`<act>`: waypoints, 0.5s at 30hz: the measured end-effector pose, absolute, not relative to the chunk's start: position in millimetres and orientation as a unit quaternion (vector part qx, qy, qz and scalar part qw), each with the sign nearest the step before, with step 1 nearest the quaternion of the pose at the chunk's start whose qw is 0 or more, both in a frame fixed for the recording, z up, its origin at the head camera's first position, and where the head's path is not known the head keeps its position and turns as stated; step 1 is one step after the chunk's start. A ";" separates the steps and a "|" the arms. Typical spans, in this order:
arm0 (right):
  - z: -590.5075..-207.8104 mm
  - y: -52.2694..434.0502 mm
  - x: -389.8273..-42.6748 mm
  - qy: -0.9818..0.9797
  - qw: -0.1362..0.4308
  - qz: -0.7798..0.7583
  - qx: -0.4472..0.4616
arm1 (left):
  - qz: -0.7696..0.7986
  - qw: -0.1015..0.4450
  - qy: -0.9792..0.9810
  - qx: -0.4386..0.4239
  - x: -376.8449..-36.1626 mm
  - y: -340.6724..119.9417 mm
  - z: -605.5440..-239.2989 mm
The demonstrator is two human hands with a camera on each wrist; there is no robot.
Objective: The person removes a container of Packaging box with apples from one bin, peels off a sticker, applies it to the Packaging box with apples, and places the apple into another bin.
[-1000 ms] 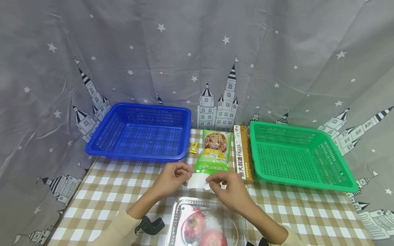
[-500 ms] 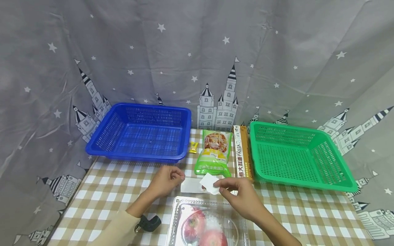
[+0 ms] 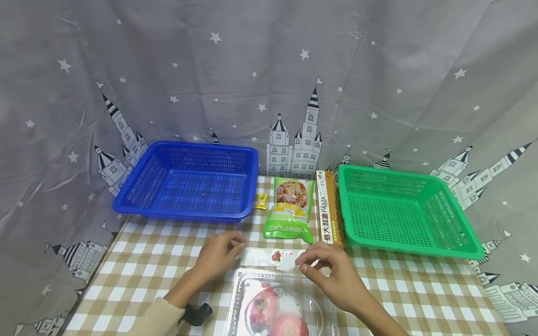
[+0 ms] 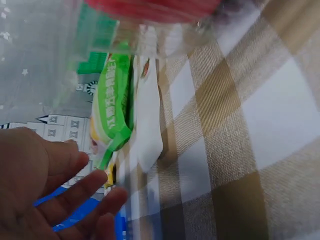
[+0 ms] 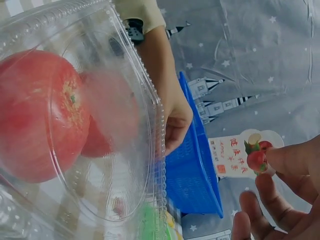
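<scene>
Nearest the person, just under both wrists, a clear plastic clamshell box (image 3: 280, 303) sits on the checked tablecloth (image 3: 138, 261) with red apples (image 3: 264, 305) inside. The right hand (image 3: 336, 277) hovers over the box's far edge, thumb and forefinger pinching one end of a small paper sticker (image 3: 287, 262); the right wrist view shows it as a printed label (image 5: 240, 152) with a red fruit picture, its corner nipped between the fingertips (image 5: 280, 160). The sticker judges as very light, thin and limp, likely tacky on one face, so it would curl or cling to skin; a gentle pinch at its free edge, as here, looks the safest hold. Its backing strip (image 3: 260, 256) lies flat on the cloth between the two hands. The left hand (image 3: 218, 256) rests beside that strip, fingers loosely bent and gripping nothing; the left wrist view shows its fingers (image 4: 75, 192) relaxed and apart from the paper. Just beyond the hands lies a green snack bag (image 3: 291, 211), soft and crinkly by its look, with a small yellow candy (image 3: 261, 201) to its left and a long pasta box (image 3: 329, 213) to its right. Farther out, a blue basket (image 3: 138, 205) stands beyond the left hand and a green basket (image 3: 420, 247) beyond the right, both before a grey star-and-castle curtain (image 3: 269, 70).
</scene>
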State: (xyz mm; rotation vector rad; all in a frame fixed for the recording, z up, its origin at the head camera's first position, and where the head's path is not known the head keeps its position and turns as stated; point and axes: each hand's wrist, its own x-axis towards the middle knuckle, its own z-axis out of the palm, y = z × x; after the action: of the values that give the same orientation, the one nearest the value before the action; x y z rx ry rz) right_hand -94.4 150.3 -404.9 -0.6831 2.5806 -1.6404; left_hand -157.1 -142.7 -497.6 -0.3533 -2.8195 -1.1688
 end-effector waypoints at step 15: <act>-410.3 149.5 -88.5 0.794 0.012 -0.555 -0.248 | -0.514 -0.007 -0.856 -0.059 -54.4 -153.7 -486.4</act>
State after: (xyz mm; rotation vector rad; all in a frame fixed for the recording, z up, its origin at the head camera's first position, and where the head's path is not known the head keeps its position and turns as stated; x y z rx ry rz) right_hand -88.5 149.5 -410.3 -0.7724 2.4767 -1.7304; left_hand -54.4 -153.7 -486.4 -0.1872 -2.6994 -1.6220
